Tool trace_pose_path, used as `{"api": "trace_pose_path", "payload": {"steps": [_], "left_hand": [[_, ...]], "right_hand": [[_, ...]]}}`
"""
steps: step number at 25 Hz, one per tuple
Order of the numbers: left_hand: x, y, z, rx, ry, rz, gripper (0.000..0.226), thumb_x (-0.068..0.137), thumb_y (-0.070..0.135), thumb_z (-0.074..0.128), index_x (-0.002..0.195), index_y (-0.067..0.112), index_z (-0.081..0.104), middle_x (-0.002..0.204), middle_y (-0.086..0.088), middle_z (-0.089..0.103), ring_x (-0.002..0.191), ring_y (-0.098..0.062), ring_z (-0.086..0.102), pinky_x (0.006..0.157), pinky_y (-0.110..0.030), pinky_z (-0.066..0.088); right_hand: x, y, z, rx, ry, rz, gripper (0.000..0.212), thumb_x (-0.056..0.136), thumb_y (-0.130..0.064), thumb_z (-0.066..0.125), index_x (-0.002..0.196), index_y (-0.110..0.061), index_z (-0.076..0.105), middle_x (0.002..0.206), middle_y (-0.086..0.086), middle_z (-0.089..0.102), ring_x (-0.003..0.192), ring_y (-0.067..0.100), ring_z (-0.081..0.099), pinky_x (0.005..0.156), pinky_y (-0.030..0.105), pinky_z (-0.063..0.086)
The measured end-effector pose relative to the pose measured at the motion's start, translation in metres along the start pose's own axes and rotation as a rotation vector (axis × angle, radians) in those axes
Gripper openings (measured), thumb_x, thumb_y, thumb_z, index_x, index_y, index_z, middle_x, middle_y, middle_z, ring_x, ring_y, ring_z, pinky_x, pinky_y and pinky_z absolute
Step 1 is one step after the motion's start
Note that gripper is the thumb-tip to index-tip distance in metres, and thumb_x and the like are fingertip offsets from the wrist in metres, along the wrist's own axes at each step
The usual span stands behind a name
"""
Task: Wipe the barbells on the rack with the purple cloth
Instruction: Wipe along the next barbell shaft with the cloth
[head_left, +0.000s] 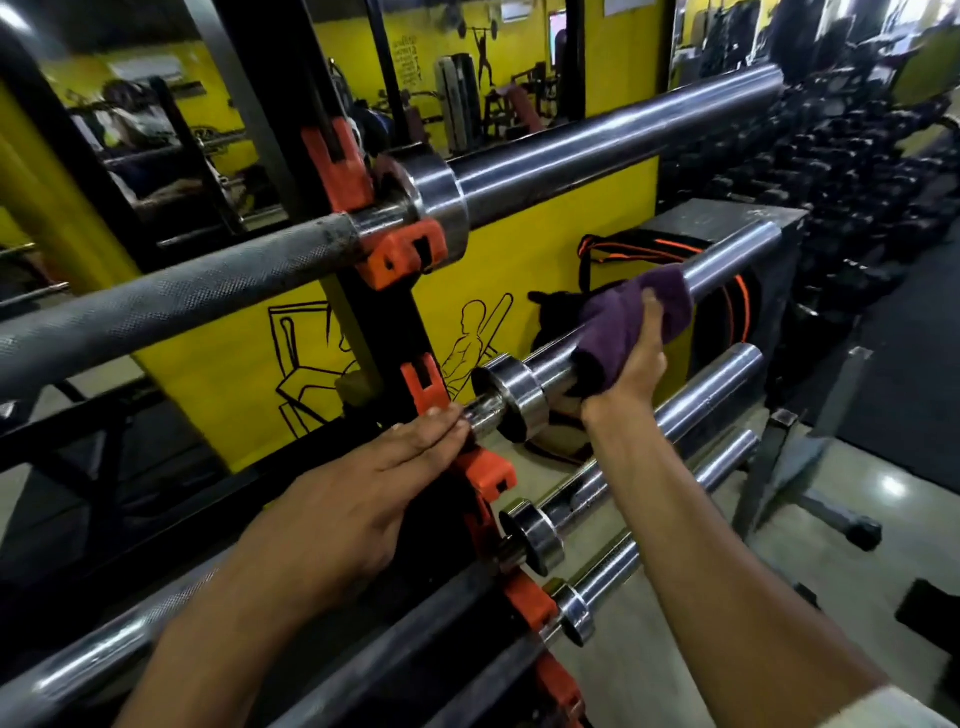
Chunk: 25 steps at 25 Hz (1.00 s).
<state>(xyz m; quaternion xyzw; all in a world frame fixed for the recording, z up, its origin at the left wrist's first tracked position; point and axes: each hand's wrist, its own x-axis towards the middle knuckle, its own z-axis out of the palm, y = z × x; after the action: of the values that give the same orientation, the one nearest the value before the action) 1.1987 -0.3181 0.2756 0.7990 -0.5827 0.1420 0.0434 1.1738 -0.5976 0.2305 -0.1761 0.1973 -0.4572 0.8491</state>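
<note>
Several chrome barbells lie across a black rack (400, 332) on orange hooks. My right hand (636, 358) grips the purple cloth (631, 317), which is wrapped round the sleeve of the second barbell (727, 260) just right of its collar. My left hand (363, 488) rests with straight fingers on that barbell's shaft next to the collar, by an orange hook (485, 470). The top barbell (597, 145) sits above, its knurled shaft running off to the left. Two lower barbells (711, 384) lie beneath my right forearm.
A yellow wall panel (519, 260) with line drawings stands behind the rack. A black and orange bag (623, 254) lies behind the sleeves. Dumbbell racks (841, 171) fill the far right. A bench foot (831, 519) rests on the floor at right.
</note>
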Motion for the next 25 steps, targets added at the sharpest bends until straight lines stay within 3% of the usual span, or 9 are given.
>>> {"api": "trace_pose_path", "payload": {"steps": [2, 5, 9, 13, 15, 17, 19, 22, 25], "left_hand": [[-0.002, -0.002, 0.003, -0.034, 0.002, -0.02, 0.072, 0.092, 0.004, 0.045, 0.156, 0.032, 0.027, 0.163, 0.016, 0.022, 0.148, -0.002, 0.015, 0.113, -0.037, 0.033], [0.001, 0.0, 0.004, -0.071, -0.013, -0.039, 0.08, 0.094, 0.0, 0.053, 0.158, 0.036, 0.02, 0.164, 0.02, 0.011, 0.149, 0.0, 0.014, 0.113, -0.025, 0.028], [0.004, 0.011, -0.005, -0.094, -0.133, -0.116, 0.076, 0.103, 0.008, 0.038, 0.149, 0.048, -0.008, 0.153, 0.036, -0.018, 0.142, 0.011, -0.013, 0.109, -0.007, 0.002], [-0.008, 0.001, -0.006, -0.099, -0.028, -0.076, 0.076, 0.094, 0.003, 0.055, 0.156, 0.036, 0.025, 0.161, 0.022, 0.017, 0.144, -0.001, 0.024, 0.109, -0.025, 0.033], [-0.019, -0.006, -0.006, -0.116, 0.016, -0.095, 0.064, 0.097, 0.015, 0.05, 0.154, 0.036, 0.03, 0.159, 0.018, 0.029, 0.142, -0.006, 0.036, 0.106, -0.035, 0.043], [-0.027, -0.008, -0.009, -0.127, 0.04, -0.131, 0.059, 0.095, 0.032, 0.04, 0.153, 0.038, 0.031, 0.156, 0.018, 0.036, 0.14, -0.007, 0.042, 0.101, -0.041, 0.05], [-0.032, -0.008, -0.009, -0.149, 0.063, -0.133, 0.058, 0.093, 0.035, 0.038, 0.151, 0.036, 0.038, 0.154, 0.018, 0.04, 0.138, -0.009, 0.046, 0.097, -0.045, 0.055], [-0.032, -0.007, -0.007, -0.18, 0.075, -0.149, 0.061, 0.09, 0.02, 0.051, 0.148, 0.036, 0.043, 0.153, 0.02, 0.041, 0.136, -0.01, 0.049, 0.091, -0.046, 0.058], [-0.033, -0.006, -0.005, -0.182, 0.095, -0.168, 0.066, 0.091, 0.009, 0.063, 0.148, 0.036, 0.044, 0.153, 0.021, 0.041, 0.136, -0.009, 0.047, 0.093, -0.047, 0.057]], "right_hand": [[-0.008, 0.014, -0.001, -0.027, -0.004, -0.018, 0.061, 0.094, -0.049, 0.062, 0.137, -0.008, 0.051, 0.091, 0.001, 0.067, 0.065, 0.01, 0.065, 0.056, 0.022, 0.054], [-0.032, 0.046, -0.014, -0.151, -0.046, 0.046, 0.08, 0.081, -0.07, 0.063, 0.138, -0.015, 0.052, 0.105, 0.001, 0.07, 0.084, 0.015, 0.07, 0.08, 0.033, 0.058], [-0.024, 0.034, -0.017, -0.115, -0.131, 0.001, 0.11, 0.049, -0.078, 0.077, 0.129, -0.006, 0.05, 0.071, -0.008, 0.065, 0.059, 0.009, 0.062, 0.056, 0.025, 0.054], [-0.038, 0.029, -0.024, -0.193, -0.162, 0.008, 0.072, 0.06, -0.073, 0.06, 0.102, -0.015, 0.053, 0.062, -0.012, 0.063, 0.054, 0.006, 0.059, 0.055, 0.023, 0.052], [-0.058, 0.017, -0.038, -0.525, -0.268, -0.004, 0.044, 0.082, -0.059, 0.054, 0.094, -0.017, 0.055, 0.062, -0.013, 0.062, 0.055, 0.006, 0.059, 0.051, 0.019, 0.048], [-0.071, -0.004, -0.056, -0.885, -0.305, -0.237, 0.03, 0.09, -0.043, 0.059, 0.094, -0.013, 0.058, 0.07, -0.009, 0.062, 0.061, 0.01, 0.061, 0.049, 0.012, 0.047], [-0.081, -0.024, -0.055, -1.014, -0.353, -0.595, 0.047, 0.087, -0.043, 0.071, 0.109, -0.003, 0.06, 0.088, -0.002, 0.064, 0.074, 0.009, 0.063, 0.061, 0.013, 0.052], [-0.082, -0.029, -0.01, -1.407, -0.621, -0.987, 0.053, 0.085, -0.051, 0.065, 0.123, -0.014, 0.059, 0.113, 0.003, 0.058, 0.104, 0.02, 0.054, 0.092, 0.033, 0.045], [-0.069, -0.028, 0.058, -1.962, -0.885, -0.723, 0.034, 0.087, -0.057, 0.058, 0.103, -0.027, 0.062, 0.092, -0.005, 0.056, 0.086, 0.021, 0.056, 0.074, 0.033, 0.043]]}}
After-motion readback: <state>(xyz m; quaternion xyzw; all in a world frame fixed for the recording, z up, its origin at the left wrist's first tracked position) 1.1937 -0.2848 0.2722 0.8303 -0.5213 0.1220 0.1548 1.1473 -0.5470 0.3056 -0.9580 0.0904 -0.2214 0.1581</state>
